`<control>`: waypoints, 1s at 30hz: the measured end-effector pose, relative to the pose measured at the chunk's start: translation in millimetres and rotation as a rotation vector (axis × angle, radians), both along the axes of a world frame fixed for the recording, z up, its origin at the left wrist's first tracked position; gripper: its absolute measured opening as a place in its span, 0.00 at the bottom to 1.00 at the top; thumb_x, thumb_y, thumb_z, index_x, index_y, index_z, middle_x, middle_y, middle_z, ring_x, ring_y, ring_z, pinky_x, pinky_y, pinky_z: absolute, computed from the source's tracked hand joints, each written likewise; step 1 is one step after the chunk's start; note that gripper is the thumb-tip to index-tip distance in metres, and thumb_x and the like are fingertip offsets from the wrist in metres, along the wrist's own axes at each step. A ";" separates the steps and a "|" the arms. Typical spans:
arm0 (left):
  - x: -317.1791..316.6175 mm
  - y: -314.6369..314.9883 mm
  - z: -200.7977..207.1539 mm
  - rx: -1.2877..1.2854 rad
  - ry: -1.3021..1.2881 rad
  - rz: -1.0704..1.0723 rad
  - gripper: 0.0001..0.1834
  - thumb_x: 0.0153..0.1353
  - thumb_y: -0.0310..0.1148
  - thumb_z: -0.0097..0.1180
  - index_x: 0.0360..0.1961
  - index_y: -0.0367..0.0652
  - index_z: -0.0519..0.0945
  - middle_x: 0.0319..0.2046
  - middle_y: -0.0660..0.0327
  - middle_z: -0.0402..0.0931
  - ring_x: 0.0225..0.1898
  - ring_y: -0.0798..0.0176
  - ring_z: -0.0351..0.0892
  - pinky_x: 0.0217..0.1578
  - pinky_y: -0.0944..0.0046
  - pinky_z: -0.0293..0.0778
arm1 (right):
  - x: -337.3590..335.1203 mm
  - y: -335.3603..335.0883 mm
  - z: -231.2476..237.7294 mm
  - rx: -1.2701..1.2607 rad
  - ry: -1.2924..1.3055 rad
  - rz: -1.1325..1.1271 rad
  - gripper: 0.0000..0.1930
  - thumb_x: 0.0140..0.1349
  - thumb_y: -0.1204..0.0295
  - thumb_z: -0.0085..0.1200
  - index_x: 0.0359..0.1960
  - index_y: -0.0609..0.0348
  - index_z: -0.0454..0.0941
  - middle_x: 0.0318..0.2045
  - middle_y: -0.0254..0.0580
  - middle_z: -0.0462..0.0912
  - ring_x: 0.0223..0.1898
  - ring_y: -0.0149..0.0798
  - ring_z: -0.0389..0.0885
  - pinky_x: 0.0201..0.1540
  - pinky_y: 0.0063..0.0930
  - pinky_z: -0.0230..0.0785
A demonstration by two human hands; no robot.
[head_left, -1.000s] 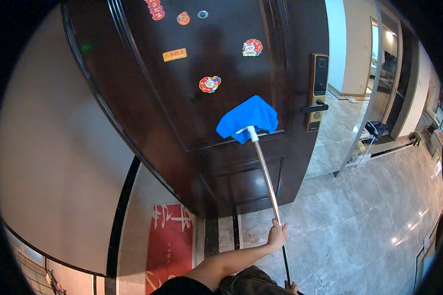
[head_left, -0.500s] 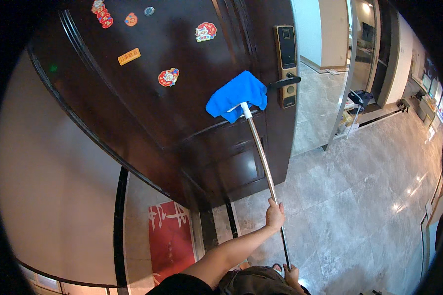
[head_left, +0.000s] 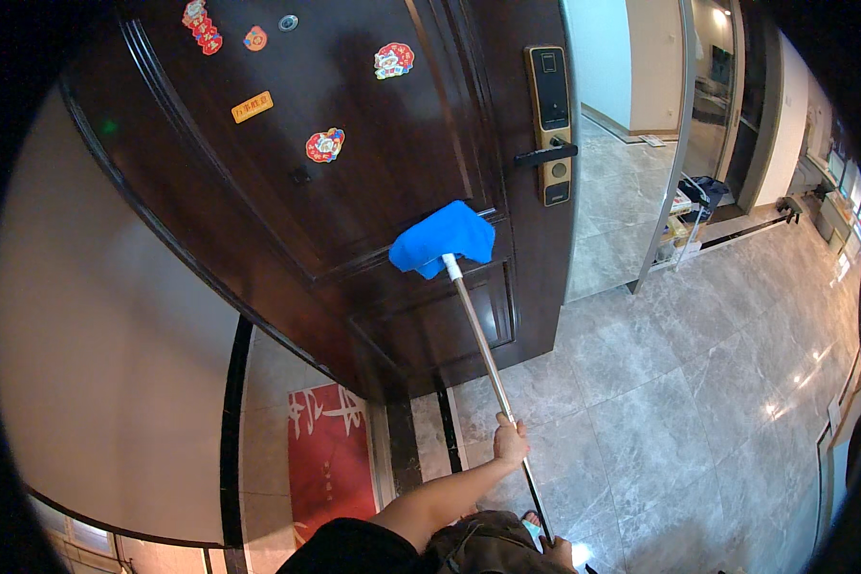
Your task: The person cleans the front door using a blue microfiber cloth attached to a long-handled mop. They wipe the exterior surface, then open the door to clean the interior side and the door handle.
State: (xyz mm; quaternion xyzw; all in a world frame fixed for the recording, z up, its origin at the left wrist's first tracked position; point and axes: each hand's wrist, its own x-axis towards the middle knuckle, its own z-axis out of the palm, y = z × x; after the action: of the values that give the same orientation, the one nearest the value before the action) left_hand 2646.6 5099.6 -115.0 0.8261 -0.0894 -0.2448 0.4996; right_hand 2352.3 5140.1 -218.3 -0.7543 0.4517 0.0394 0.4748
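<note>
A long metal pole (head_left: 478,337) runs from my hands up to a blue cloth (head_left: 442,237) draped over its head. That cloth lies against the dark brown door (head_left: 383,191), at the rail above its lower panel. My left hand (head_left: 512,442) is wrapped round the middle of the pole. Down at the lower edge my right hand (head_left: 559,552) closes on the pole's end, partly cut off by the frame. Right of the cloth and higher up is the door's lock plate (head_left: 550,124) with a black lever handle (head_left: 545,154).
Several colourful stickers (head_left: 325,145) are on the upper door. A red mat (head_left: 330,454) lies at the lower left, beyond the door sill. Grey tiled floor (head_left: 660,411) stretches to the right. A tall mirror-like panel (head_left: 622,220) stands behind the door's edge, with a dark bin (head_left: 704,194) beside it.
The blue cloth has slid down the door and slightly left, away from the lever handle. Both hands have moved lower with the pole, my left one also leftward.
</note>
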 end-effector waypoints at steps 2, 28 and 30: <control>4.9 10.4 -15.5 0.065 -0.065 0.051 0.13 0.62 0.34 0.45 0.37 0.40 0.55 0.15 0.57 0.67 0.11 0.59 0.71 0.10 0.60 0.69 | 1.0 -0.3 0.5 -0.005 -0.006 0.061 0.24 0.56 0.54 0.52 0.19 0.68 0.74 0.15 0.59 0.74 0.21 0.60 0.75 0.24 0.47 0.64; -2.2 -26.6 -5.8 0.027 -0.018 -0.122 0.20 0.59 0.36 0.49 0.43 0.36 0.56 0.25 0.45 0.75 0.29 0.42 0.77 0.29 0.46 0.72 | -41.1 -0.2 -103.8 -0.188 -0.008 0.050 0.28 0.52 0.45 0.54 0.17 0.64 0.72 0.12 0.55 0.73 0.17 0.56 0.75 0.20 0.44 0.64; -8.4 -54.9 6.2 0.151 -0.124 -0.212 0.20 0.59 0.37 0.49 0.43 0.37 0.56 0.25 0.44 0.75 0.29 0.41 0.77 0.30 0.46 0.72 | -32.6 -5.0 -81.3 -0.062 0.076 -0.057 0.25 0.54 0.52 0.56 0.17 0.66 0.73 0.13 0.56 0.73 0.17 0.56 0.73 0.20 0.44 0.62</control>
State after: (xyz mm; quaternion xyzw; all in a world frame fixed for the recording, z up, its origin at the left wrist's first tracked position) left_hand 2638.2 5044.7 -108.8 0.8609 -0.1881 -0.2505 0.4010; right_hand 2319.7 5135.1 -299.6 -0.7533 0.4918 0.0405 0.4347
